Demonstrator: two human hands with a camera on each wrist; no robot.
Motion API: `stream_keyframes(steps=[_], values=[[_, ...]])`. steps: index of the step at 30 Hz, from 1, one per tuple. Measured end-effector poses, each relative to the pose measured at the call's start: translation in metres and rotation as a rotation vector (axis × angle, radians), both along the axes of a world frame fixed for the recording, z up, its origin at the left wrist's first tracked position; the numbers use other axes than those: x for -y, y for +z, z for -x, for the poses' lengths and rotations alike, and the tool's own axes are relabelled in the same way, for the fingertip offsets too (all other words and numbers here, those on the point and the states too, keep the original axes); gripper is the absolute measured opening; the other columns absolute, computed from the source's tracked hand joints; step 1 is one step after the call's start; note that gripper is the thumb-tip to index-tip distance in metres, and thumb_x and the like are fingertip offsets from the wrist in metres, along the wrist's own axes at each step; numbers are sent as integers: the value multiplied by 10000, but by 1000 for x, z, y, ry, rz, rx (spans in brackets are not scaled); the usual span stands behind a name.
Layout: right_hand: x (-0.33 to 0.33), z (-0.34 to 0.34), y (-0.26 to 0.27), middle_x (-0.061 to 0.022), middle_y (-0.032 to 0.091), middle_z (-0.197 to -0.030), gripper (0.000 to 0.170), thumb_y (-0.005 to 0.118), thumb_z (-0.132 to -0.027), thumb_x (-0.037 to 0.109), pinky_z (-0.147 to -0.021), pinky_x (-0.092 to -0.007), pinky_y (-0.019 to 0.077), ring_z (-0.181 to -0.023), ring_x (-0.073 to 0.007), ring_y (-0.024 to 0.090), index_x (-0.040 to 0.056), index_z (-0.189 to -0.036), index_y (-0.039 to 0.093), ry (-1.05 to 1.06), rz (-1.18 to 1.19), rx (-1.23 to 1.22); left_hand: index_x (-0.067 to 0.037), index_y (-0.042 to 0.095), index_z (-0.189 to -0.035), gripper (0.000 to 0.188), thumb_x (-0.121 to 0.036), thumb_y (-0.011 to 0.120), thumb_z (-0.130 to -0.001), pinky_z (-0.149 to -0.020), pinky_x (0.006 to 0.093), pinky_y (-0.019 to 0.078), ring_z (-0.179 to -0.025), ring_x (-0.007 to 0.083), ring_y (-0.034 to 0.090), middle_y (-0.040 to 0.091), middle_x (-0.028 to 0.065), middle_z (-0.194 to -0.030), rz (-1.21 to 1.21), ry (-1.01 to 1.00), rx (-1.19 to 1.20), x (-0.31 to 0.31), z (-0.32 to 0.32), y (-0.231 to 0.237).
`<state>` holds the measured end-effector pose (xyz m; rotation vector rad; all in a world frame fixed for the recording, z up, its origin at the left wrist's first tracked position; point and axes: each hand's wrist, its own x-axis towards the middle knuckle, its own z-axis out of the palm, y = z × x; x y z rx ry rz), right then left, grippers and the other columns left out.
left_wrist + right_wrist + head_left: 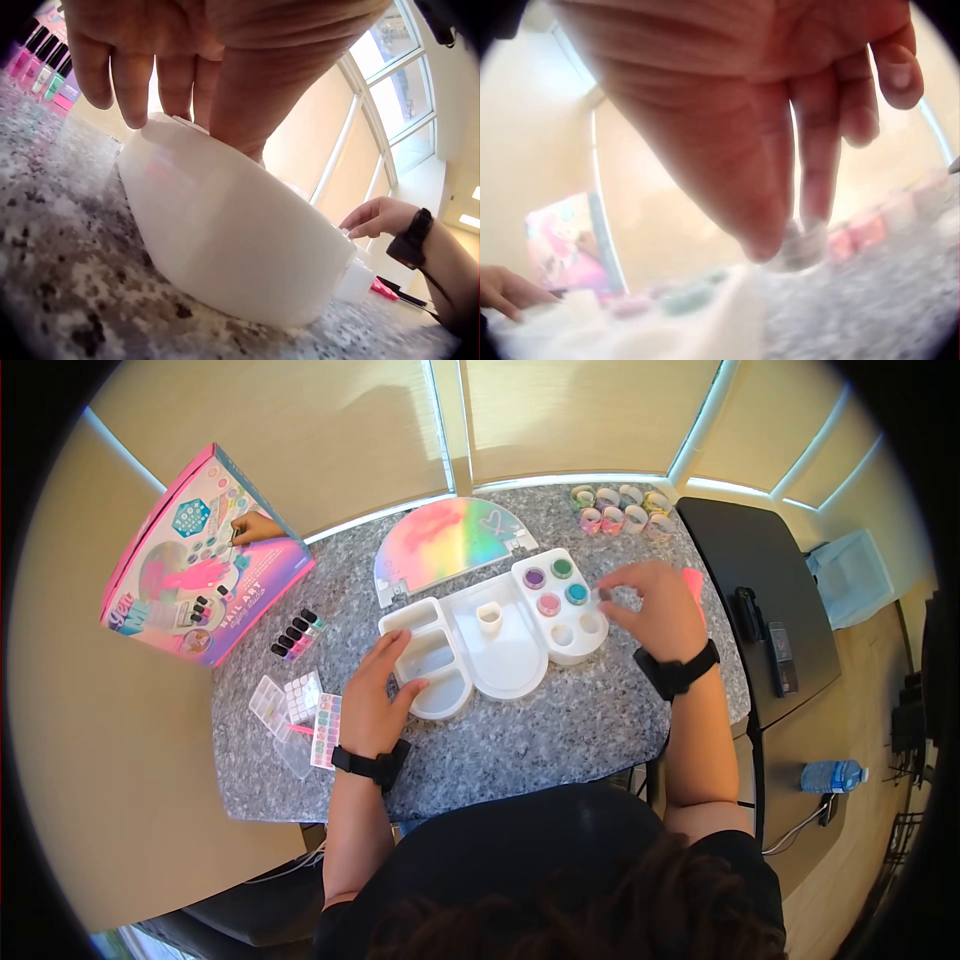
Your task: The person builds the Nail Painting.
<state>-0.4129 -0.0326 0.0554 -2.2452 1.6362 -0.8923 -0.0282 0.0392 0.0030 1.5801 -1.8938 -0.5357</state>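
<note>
A white molded tray [505, 670] stands on the speckled table. My left hand [375, 705] holds its left section, thumb over the compartments and fingers at the outer rim. In the left wrist view the tray's outer wall [225, 232] hides part of the thumb. Beside the tray's right section, my right hand [660, 610] pinches a small clear pot [804, 253] between thumb and fingertips; its contents are blurred. Purple [535, 578], green [562, 568], teal [576, 593] and pink [548, 604] glitter pots sit in that section's round wells, beside two bare wells.
Behind the tray lies a rainbow half-round panel [455, 545]. Several small pots [630, 515] stand at the back right. At the left are a nail art box [200, 565], nail polish bottles [297, 632] and a sticker sheet [326, 730]. A water bottle [832, 776] lies far right.
</note>
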Motion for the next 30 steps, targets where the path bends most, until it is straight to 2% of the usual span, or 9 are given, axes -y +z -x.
stream_keyframes(steps=[5, 16, 18, 19, 21, 22, 25, 27, 30], values=[[-17, -33, -4, -64, 782, -955, 194, 857, -783, 120, -912, -434, 537, -952, -311, 671, 92, -967, 801, 232, 108, -99, -77, 598, -1517, 670, -126, 822, -887, -1248, 494, 400, -1446, 391, 544, 592, 167, -1558, -21, -1, -30, -1, -1, 0], [-18, -37, -21, -67, 785, -990, 148, 826, -810, 134, -899, -413, 545, -943, -307, 672, 90, -950, 811, 238, 60, -143, -96, 566, -1538, 666, -154, 802, -917, -1247, 524, 403, -1423, 385, 558, 583, 139, -1562, -35, 10, 128, 0, 5, 8], [-16, -29, -17, -92, 790, -1029, 202, 826, -852, 175, -924, -421, 544, -984, -317, 690, 98, -1039, 827, 327, 50, -87, -92, 569, -1533, 666, -148, 806, -913, -1243, 519, 410, -1417, 385, 562, 586, 138, -1559, -29, 1, 142, 1, 5, 6], [-14, -23, -12, -92, 790, -1029, 202, 826, -852, 175, -924, -421, 544, -984, -317, 690, 98, -1039, 827, 314, 51, -87, -88, 572, -1528, 666, -143, 810, -908, -1238, 515, 417, -1411, 385, 565, 588, 138, -1557, -24, 1, 158, 2, 4, 6], [-4, 1, -2, -102, 791, -1085, 290, 846, -884, 194, -826, -429, 535, -957, -306, 683, 129, -1165, 824, 123, -280, 42, -83, 575, -1524, 665, -137, 812, -905, -1223, 504, 434, -1409, 388, 567, 591, 141, -1554, -14, -7, 162, 2, 4, 7], [9, 20, -13, -124, 790, -1125, 325, 843, -902, 217, -864, -450, 556, -1009, -326, 709, 137, -1216, 813, 80, -118, -4, -78, 578, -1519, 663, -131, 814, -902, -1209, 492, 450, -1407, 390, 568, 594, 145, -1551, -9, -2, 165, 2, 5, 7], [43, 67, -41, -161, 774, -1228, 344, 831, -869, 195, -1067, -462, 545, -1196, -364, 699, 152, -1211, 817, -296, -95, -240, -88, 589, -1530, 685, -99, 823, -887, -1167, 453, 485, -1422, 387, 572, 586, 176, -1567, -23, 22, 143, 1, 7, 8], [51, 79, -47, -151, 781, -1215, 361, 818, -859, 160, -1047, -460, 556, -1179, -358, 712, 156, -1219, 817, -351, -97, -420, -88, 586, -1534, 685, -102, 820, -891, -1173, 454, 479, -1430, 388, 564, 584, 177, -1570, -14, 17, 145, 1, 6, 6], [54, 86, -42, -142, 791, -1181, 379, 822, -841, 150, -1020, -447, 569, -1124, -357, 733, 144, -1220, 809, -354, -294, -293, -87, 580, -1542, 685, -110, 814, -898, -1181, 457, 471, -1444, 388, 551, 580, 179, -1574, -7, 16, 136, 1, 5, 4]])
